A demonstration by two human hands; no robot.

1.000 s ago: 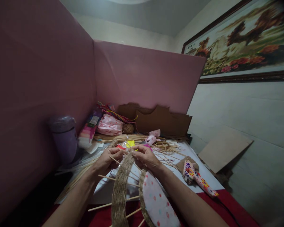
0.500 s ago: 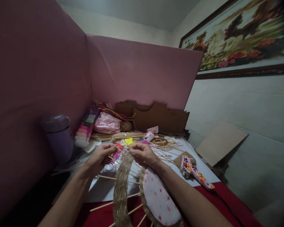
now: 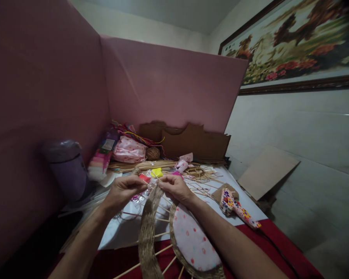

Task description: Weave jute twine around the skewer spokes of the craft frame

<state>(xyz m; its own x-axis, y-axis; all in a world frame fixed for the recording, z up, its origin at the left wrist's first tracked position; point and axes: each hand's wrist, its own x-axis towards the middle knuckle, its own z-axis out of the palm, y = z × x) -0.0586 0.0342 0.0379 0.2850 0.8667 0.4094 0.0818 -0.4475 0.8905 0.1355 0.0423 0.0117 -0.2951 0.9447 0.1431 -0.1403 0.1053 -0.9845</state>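
Note:
Before me is a half-made woven piece: a brown twine band (image 3: pixel 147 232) worked across thin wooden sticks (image 3: pixel 163 250). The sticks fan out from a rounded base (image 3: pixel 194 240) covered in white fabric with red dots and edged in twine. My right hand (image 3: pixel 176 188) is closed on the band's far end, with a stick tip showing by its fingertips. Just left of it, my left hand (image 3: pixel 126 190) pinches what looks like a pale stick end; whether twine is also between its fingers is hidden.
A flower-patterned glue gun (image 3: pixel 231 203) rests on cardboard at the right, its cord trailing forward. Behind my hands lie loose cords (image 3: pixel 202 176), a bundle of sticks (image 3: pixel 125 166), a twine ball (image 3: pixel 152 154) and dotted fabric (image 3: pixel 130 149). A purple container (image 3: pixel 66 170) stands left.
My left hand has moved slightly right, closer to my right hand, its fingers now pinched together. The woven band has tilted a little. My right hand keeps its grip.

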